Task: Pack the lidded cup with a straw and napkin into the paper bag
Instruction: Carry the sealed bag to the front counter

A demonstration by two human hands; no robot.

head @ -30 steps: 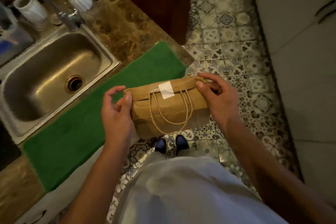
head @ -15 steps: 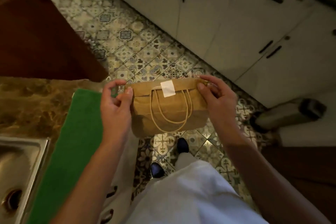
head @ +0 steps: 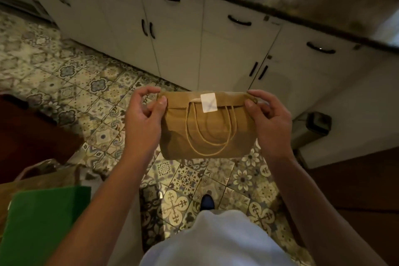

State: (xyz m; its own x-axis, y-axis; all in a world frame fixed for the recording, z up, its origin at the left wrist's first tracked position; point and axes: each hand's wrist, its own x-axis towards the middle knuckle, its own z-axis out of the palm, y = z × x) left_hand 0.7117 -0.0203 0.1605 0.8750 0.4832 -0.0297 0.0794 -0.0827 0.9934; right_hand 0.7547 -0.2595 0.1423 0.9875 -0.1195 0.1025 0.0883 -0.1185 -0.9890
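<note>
The paper bag [head: 207, 127] is the only task item in view, and there is only one view, the head camera. The bag is held in mid-air over the tiled floor [head: 97, 86], between the person and a run of white cabinets [head: 179, 45], and touches no surface.

Task status:
- The top of the bag is folded over into a flat band, and a white sticker [head: 208, 103] bridges the fold edge at the centre. Sealing appears complete.
- The body of the bag bulges, which suggests contents. The cup, straw and napkin are hidden, so their presence inside cannot be confirmed.
- Judged from this state, packing is finished. What is left is, at most, setting the bag down or handing it over.

Grip state:
- The left hand [head: 146, 123] pinches the left end of the folded band, thumb in front and fingers [head: 143, 93] curled over the top.
- The right hand [head: 269, 123] pinches the right end in the same manner.

Materials and shapes:
- The bag is matte brown kraft paper, slightly creased, with rounded lower corners.
- Two twisted paper-cord handles [head: 208, 136] hang down the front face in nested U-shaped loops.
- The sticker is smooth and rectangular.
- The floor tiles are glossy and ornately patterned.
- A green mat [head: 43, 222] lies at lower left.
</note>
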